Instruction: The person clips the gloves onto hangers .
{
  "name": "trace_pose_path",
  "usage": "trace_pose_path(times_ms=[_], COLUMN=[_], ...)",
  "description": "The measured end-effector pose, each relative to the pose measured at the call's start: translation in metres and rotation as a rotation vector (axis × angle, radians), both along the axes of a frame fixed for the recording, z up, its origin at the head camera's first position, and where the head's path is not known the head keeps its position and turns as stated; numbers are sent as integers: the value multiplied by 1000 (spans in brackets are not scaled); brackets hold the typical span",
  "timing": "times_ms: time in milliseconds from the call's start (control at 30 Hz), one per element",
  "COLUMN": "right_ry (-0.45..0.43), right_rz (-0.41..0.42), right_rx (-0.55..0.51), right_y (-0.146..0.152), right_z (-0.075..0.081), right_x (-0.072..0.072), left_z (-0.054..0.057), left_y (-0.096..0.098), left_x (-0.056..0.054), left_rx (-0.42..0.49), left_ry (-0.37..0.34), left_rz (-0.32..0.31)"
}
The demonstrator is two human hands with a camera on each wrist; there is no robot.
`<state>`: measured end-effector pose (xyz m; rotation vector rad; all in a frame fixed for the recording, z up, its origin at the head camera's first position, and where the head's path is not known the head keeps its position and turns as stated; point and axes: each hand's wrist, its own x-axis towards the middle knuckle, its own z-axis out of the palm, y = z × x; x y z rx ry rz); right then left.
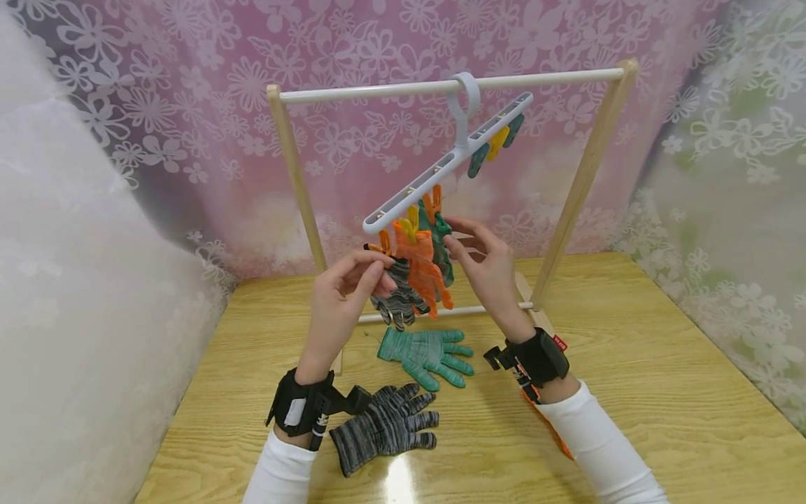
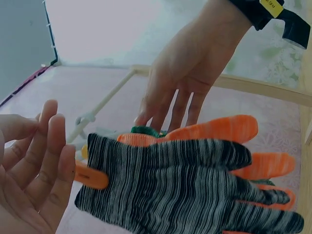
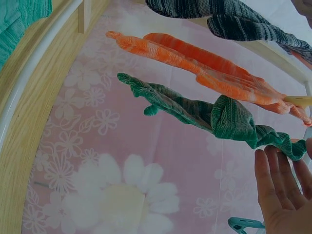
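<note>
A grey hanger [image 1: 453, 159] carries clothespins with three gloves clipped under its near arm. Nearest is a black-and-grey striped glove [image 2: 165, 180], its cuff in an orange clothespin [image 2: 91, 175]. Behind it an orange glove [image 1: 420, 269] hangs from a yellow clothespin [image 1: 410, 222]. Farthest is a green glove [image 3: 234, 119], bunched and twisted, under another orange clothespin [image 1: 433, 201]. My right hand [image 1: 483, 262] pinches the green glove's cuff between thumb and fingers. My left hand [image 1: 343, 294] is beside the striped glove's clothespin, fingers loosely bent with nothing between them.
A wooden stand with a white top rod [image 1: 378, 91] holds the hanger. More clothespins [image 1: 497, 143] hang from its far arm. On the table lie a flat green glove [image 1: 428, 355] and a striped glove [image 1: 387, 427]. Something orange [image 1: 554, 430] shows partly under my right forearm.
</note>
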<state>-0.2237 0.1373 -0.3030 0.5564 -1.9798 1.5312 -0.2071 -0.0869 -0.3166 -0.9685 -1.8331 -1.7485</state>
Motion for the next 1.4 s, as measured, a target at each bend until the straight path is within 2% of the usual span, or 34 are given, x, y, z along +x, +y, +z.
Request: trace_pose_path(times_ms=[233,367,667,867,1000,1200,1400], right_ry=[-2,21,-13,-56,-66,-58,-124], right_rz=[27,34,46,52,58,48,-3], right_rx=[3,17,71,95,119,144,139], right_y=[-5,-7,-11,-7,-6,-4,1], right_z=[0,0,0,-20,-29,-32,-37], right_x=[1,2,1,-20,-30,-33,-35], left_z=[-2,-4,-9,-7,-3,9,22], left_y=[15,20,19,23,30,43,62], left_x=[3,1,-9,-10,-12,-21,-32], left_rx=[-135,-198,-187,-243,-276,-292,-227], left_ry=[-22,-38,-59,-56,-47,-37,-5], left_rz=[-120,-146,-74,-18,10,24,20])
